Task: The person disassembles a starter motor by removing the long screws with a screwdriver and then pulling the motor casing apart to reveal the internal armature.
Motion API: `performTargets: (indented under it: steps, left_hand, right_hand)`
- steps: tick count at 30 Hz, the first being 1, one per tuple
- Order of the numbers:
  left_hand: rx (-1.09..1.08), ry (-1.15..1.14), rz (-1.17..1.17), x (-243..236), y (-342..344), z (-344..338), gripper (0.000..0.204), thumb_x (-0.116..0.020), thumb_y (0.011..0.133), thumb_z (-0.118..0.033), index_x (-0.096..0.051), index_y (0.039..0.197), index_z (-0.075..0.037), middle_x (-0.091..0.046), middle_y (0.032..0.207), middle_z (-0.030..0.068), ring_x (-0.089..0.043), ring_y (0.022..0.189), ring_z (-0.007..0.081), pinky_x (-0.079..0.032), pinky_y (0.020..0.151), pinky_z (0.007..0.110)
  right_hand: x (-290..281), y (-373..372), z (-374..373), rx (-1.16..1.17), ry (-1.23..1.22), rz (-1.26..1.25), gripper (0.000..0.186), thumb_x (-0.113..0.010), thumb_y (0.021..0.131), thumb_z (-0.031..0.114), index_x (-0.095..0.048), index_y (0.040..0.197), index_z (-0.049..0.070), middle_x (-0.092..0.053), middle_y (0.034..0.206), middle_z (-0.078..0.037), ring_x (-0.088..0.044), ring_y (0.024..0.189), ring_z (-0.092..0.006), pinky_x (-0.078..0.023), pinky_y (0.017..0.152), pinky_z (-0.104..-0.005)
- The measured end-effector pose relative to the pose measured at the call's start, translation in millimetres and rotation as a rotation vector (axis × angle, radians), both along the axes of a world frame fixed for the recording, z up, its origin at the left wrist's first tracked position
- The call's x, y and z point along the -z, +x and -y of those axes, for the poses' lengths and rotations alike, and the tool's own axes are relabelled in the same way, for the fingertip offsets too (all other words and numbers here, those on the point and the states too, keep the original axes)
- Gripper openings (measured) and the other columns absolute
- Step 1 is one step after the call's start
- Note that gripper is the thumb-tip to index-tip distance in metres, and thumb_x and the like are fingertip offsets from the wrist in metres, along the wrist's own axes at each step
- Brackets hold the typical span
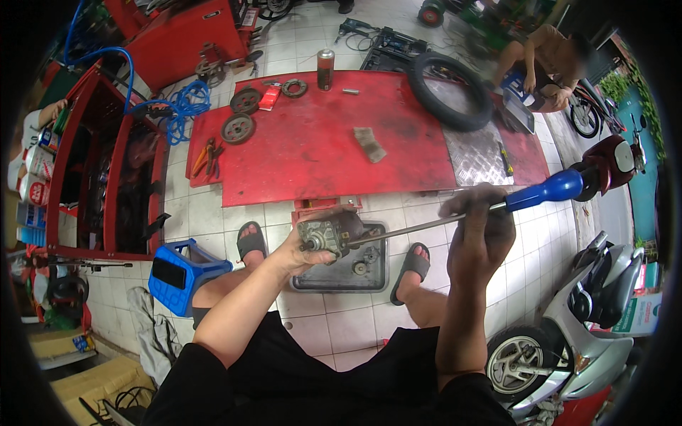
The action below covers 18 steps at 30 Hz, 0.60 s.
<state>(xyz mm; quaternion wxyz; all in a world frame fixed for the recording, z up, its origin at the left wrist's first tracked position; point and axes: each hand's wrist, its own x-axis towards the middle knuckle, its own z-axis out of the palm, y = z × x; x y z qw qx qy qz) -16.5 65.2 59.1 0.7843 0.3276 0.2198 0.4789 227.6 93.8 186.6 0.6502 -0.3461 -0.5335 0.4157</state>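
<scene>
Long blue-handled, grey-shafted screwdriver (543,191); blocky metal part (320,233) dull grey, brownish on one side; flat rectangular steel table (298,156) red, blotched with dark smudges; silver metal plate (486,163), raised tread pattern; ring-shaped rubber tyre (470,119) black; plastic stool (165,297) bright blue; square floor tiles (511,264) white, grey grid lines.

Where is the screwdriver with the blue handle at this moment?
In the head view, the screwdriver is right of centre, in the person's right hand, its shaft pointing left toward the metal engine part in the left hand.
</scene>
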Motion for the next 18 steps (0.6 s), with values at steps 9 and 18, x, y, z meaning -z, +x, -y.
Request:
performTargets:
  steps: [9, 18]
  left_hand:
    - [-0.010, -0.083, 0.066, 3.8, 13.4, -0.7, 0.089, -0.088, 0.063, -0.016, -0.045, 0.139, -0.003, -0.055, 0.133, 0.0091, -0.053, 0.125, 0.0235, -0.040, 0.109, 0.040]
    - [0.007, -0.145, 0.029, 14.3, 13.4, 5.2, 0.084, -0.085, 0.064, -0.011, -0.046, 0.138, -0.001, -0.058, 0.129, 0.0102, -0.056, 0.122, 0.0230, -0.042, 0.107, 0.039]
  right_hand:
    - [-17.1, 9.0, 2.7, -0.228, -0.112, 0.088, 0.038, -0.053, 0.093, -0.003, -0.047, 0.130, -0.009, -0.069, 0.100, -0.019, -0.070, 0.094, -0.0315, -0.057, 0.085, -0.0402]
    - [-22.2, -25.1, 1.5, -0.221, -0.233, -0.300, 0.045, -0.047, 0.097, 0.004, -0.038, 0.138, -0.011, -0.060, 0.117, -0.029, -0.067, 0.101, -0.0364, -0.053, 0.094, -0.0431]
